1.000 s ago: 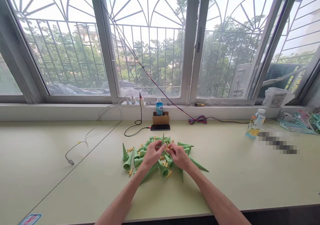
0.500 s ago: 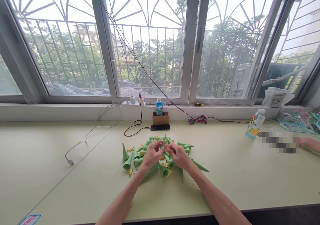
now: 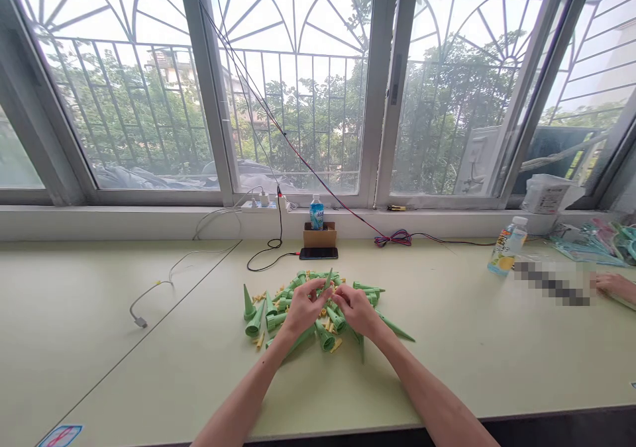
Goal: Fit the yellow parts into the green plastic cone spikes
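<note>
My left hand (image 3: 305, 306) is closed around a green plastic cone-shaped spike (image 3: 328, 277), whose pointed tip sticks up above the fingers. Close against it, my right hand (image 3: 356, 309) pinches with its fingertips at the spike's lower part; whatever those fingers grip is too small and hidden to name. Under and around both hands lies a loose heap of similar green spikes (image 3: 254, 324), some standing on their wide ends, others on their sides. Small yellow plastic pieces (image 3: 260, 342) are scattered among them.
Behind the heap, a phone (image 3: 318, 253) lies before a cardboard box (image 3: 320, 238) with a blue bottle (image 3: 317, 212). Cables (image 3: 392, 238) run along the pale table (image 3: 447, 367). At right are a drink bottle (image 3: 507, 246), plastic bags (image 3: 591, 242) and another person's hand (image 3: 616, 285).
The spike's tip has tilted slightly to the right within my left hand. Both my hands stay nearly in place. The other person's hand at the far right has shifted a little rightward.
</note>
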A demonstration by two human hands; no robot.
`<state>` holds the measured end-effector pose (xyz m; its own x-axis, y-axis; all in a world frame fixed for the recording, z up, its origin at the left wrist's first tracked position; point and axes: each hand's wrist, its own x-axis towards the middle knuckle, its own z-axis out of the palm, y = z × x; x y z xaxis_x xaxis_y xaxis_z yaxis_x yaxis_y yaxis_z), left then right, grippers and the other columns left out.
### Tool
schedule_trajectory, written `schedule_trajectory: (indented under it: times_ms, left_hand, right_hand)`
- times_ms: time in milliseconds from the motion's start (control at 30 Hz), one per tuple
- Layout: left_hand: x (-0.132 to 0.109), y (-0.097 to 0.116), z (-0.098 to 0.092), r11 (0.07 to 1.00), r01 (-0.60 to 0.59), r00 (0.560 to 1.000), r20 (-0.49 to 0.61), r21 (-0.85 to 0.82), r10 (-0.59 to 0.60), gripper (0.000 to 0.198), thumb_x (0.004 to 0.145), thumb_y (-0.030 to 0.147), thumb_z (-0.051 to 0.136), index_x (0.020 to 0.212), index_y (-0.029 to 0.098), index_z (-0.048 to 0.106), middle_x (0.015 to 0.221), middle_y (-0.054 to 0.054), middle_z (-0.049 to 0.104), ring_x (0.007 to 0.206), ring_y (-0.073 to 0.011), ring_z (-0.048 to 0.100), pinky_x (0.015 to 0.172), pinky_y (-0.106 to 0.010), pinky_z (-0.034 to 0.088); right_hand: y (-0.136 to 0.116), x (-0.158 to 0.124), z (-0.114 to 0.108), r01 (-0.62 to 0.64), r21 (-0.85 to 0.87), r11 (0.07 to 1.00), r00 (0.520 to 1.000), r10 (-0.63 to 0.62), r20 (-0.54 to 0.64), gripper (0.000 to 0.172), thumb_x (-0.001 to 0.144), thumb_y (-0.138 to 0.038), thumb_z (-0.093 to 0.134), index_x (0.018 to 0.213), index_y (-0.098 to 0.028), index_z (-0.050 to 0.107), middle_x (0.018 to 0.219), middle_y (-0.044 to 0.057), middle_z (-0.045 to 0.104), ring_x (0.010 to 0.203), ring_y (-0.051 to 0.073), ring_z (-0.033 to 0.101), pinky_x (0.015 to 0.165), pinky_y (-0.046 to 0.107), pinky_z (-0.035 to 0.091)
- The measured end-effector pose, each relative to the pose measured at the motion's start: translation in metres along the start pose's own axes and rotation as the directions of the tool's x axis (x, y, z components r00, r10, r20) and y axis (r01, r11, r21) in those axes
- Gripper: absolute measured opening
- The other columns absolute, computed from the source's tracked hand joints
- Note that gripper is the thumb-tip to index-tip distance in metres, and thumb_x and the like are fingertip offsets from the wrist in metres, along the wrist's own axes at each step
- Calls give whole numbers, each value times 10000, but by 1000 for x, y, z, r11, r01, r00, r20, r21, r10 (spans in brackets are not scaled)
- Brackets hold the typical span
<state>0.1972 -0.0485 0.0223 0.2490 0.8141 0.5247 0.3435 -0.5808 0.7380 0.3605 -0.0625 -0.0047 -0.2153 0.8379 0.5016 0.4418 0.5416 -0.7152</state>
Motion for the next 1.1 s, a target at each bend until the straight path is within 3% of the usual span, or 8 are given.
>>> schedule_trajectory:
  times_ms: [133, 333, 667, 1100]
  left_hand:
    - [0, -1, 0, 1000, 12, 1000, 14, -4, -12, 287, 837, 405, 562, 865, 152, 695, 727, -28, 611, 523, -92, 335, 489, -213, 314]
    - [1, -6, 1, 999, 27, 1000, 1, -35, -27, 302, 853, 416, 551, 889, 152, 692, 737, -35, 622, 541, -102, 381, 502, -217, 327]
    - [1, -5, 1, 999, 8, 1000, -9, -32, -9, 292, 829, 413, 572, 894, 162, 705, 763, -44, 649, 512, -94, 365, 469, -211, 328]
    - [-1, -6, 0, 983, -96, 995, 25, 154, 93, 288, 876, 394, 508, 909, 162, 676, 736, -29, 558, 530, -97, 339, 504, -220, 305]
  right_hand:
    - [-2, 0, 0, 3, -13, 1000, 1000, -3, -7, 296, 934, -385, 416, 741, -181, 506, 525, -58, 378, 492, 97, 280, 485, 229, 223]
    - [-4, 0, 0, 10, -21, 1000, 1000, -11, -17, 181, 914, -348, 467, 919, -182, 540, 486, -82, 378, 465, 103, 280, 487, 233, 227]
    - [-1, -1, 0, 17, -25, 1000, 1000, -17, -6, 166, 907, -309, 448, 827, -190, 531, 503, -72, 368, 483, 104, 268, 486, 229, 223]
    - [1, 0, 1, 7, 10, 1000, 1000, -7, -12, 232, 902, -340, 444, 740, -184, 502, 539, -62, 355, 510, 99, 273, 491, 224, 227]
